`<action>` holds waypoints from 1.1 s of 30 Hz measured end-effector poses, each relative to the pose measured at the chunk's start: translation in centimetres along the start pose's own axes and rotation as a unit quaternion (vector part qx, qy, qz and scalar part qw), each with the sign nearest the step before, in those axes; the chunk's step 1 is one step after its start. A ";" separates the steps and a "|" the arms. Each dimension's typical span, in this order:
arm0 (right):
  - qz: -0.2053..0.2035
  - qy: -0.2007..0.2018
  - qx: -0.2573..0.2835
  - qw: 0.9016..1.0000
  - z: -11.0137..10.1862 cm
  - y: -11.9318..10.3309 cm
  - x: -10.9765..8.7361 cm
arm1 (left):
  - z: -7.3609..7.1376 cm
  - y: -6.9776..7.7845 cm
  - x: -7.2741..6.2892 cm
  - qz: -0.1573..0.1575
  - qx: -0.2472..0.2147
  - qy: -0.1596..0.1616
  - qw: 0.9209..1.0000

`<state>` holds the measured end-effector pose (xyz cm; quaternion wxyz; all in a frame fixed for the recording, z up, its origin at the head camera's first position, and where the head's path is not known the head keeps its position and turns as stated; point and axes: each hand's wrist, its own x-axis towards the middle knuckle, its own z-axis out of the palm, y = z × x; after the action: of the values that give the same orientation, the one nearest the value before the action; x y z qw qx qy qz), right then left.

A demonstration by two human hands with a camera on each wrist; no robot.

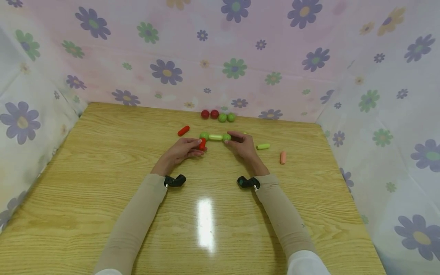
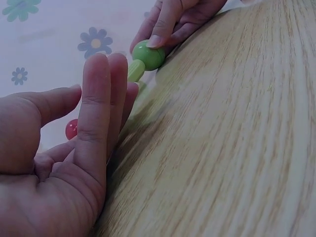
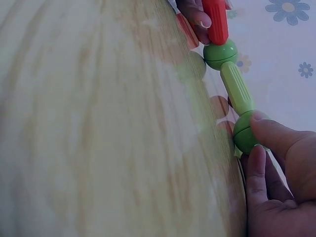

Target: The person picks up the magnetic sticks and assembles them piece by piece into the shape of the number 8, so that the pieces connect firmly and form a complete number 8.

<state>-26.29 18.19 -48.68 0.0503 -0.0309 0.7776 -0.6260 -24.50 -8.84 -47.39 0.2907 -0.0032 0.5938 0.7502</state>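
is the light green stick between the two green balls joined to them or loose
Joined, it appears: the right wrist view shows the light green stick meeting both green balls with no visible gap.

a pink-and-white flowered cloth (image 1: 192, 46) spanned the top and both sides of the frame; a wood table (image 1: 86, 172) filled the lower middle, with glare (image 1: 205, 225) at bottom centre.
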 end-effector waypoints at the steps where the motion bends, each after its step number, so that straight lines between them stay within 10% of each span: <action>1: 0.003 -0.002 0.003 1.000 0.0 -0.1 0.0 | 0.0 0.0 0.0 0.000 0.001 -0.001 1.000; 33: 0.009 0.006 0.006 1.000 0.0 -0.2 -0.2 | -0.5 -0.1 -1.0 0.000 0.080 0.015 0.997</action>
<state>-26.13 18.11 -48.44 0.0519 -0.0197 0.7744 -0.6303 -23.78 -9.74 -47.31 0.2811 0.0084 0.6560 0.7005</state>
